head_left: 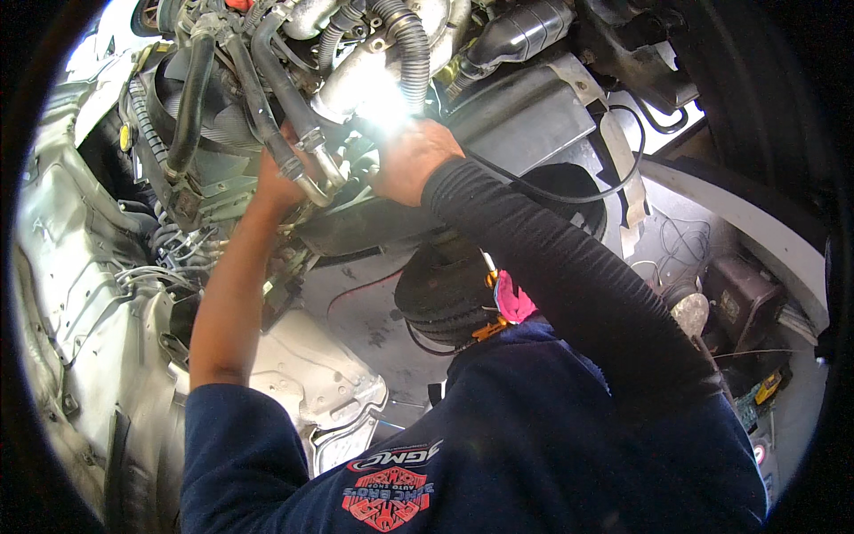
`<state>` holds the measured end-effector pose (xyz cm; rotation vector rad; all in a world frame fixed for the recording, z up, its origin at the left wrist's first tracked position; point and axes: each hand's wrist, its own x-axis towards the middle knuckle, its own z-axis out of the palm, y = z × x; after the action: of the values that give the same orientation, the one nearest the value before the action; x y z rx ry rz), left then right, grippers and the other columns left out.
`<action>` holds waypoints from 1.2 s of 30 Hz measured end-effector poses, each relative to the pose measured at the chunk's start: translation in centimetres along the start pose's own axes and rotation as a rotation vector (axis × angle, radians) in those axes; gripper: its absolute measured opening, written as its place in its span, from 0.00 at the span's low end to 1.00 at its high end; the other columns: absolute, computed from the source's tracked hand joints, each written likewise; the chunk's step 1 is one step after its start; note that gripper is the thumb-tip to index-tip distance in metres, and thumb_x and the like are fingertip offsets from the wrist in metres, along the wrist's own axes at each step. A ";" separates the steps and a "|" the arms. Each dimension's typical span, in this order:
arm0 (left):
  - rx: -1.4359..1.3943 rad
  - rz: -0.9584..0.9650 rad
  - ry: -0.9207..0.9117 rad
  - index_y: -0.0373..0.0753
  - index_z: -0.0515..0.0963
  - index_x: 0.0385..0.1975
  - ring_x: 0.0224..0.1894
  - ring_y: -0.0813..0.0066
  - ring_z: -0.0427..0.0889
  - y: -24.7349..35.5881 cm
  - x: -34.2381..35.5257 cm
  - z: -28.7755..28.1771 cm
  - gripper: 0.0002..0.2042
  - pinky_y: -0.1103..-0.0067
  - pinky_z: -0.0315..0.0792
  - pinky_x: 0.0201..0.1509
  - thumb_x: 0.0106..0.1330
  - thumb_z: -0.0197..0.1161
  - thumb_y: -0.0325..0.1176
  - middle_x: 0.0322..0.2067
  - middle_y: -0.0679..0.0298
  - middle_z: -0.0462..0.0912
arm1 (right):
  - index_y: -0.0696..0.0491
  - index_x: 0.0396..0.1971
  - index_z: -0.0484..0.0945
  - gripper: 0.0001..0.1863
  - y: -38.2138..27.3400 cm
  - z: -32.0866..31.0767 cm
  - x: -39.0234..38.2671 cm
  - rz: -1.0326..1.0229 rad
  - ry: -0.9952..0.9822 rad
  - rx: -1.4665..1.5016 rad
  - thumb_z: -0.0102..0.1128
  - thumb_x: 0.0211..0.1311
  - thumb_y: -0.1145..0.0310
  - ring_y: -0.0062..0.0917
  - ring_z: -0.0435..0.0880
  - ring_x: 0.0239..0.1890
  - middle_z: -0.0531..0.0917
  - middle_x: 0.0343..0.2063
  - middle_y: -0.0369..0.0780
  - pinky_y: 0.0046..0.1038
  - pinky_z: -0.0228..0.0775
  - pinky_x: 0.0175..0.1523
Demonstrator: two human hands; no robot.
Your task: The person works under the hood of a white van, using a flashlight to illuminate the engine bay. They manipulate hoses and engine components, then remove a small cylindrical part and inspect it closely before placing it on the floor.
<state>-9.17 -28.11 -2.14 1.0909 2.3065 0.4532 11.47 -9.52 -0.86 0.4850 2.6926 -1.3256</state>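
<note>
My left hand (280,173) reaches into the engine bay behind black rubber hoses (276,133) with metal pipe ends (325,182); its fingers are mostly hidden. My right hand (414,160), below a dark sleeve, is curled among the fittings beside those pipes, just under a grey corrugated hose (414,62). A bright light glares at its fingertips, so I cannot make out what it holds. A metal housing (342,84) sits above both hands, and a grey plate (525,125) lies right of my right hand.
Pale body panels (71,267) line the left. Below the engine are black tires (427,298), a pink cloth (511,298) with orange-handled tools and thin cables. A black cylindrical part (520,40) is at top right. A dark box (738,298) stands at the right.
</note>
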 end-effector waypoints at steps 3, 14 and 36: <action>-0.091 -0.077 -0.106 0.32 0.76 0.62 0.53 0.52 0.87 -1.2 0.9 -1.5 0.39 0.61 0.80 0.62 0.57 0.85 0.50 0.51 0.50 0.87 | 0.47 0.74 0.77 0.37 0.2 -0.2 0.3 -0.005 -0.013 0.007 0.67 0.62 0.63 0.45 0.93 0.53 0.93 0.48 0.51 0.45 0.84 0.61; 0.038 -0.071 -0.255 0.35 0.74 0.64 0.59 0.61 0.84 -5.6 2.8 -3.0 0.38 0.64 0.77 0.68 0.56 0.86 0.39 0.57 0.55 0.84 | 0.49 0.74 0.77 0.38 0.2 0.0 0.2 -0.026 -0.085 0.006 0.67 0.60 0.65 0.45 0.93 0.52 0.92 0.47 0.53 0.45 0.84 0.59; 0.179 -0.120 0.041 0.30 0.78 0.62 0.52 0.46 0.88 0.5 -0.9 -0.2 0.43 0.59 0.80 0.62 0.55 0.85 0.57 0.51 0.45 0.88 | 0.51 0.68 0.82 0.30 -1.0 -2.1 2.2 0.070 -0.307 -0.150 0.68 0.66 0.63 0.42 0.91 0.60 0.91 0.56 0.49 0.43 0.83 0.65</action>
<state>-8.55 -28.49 -1.42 1.0266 2.4711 0.2282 9.12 -7.97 0.68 0.3265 2.4725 -1.0702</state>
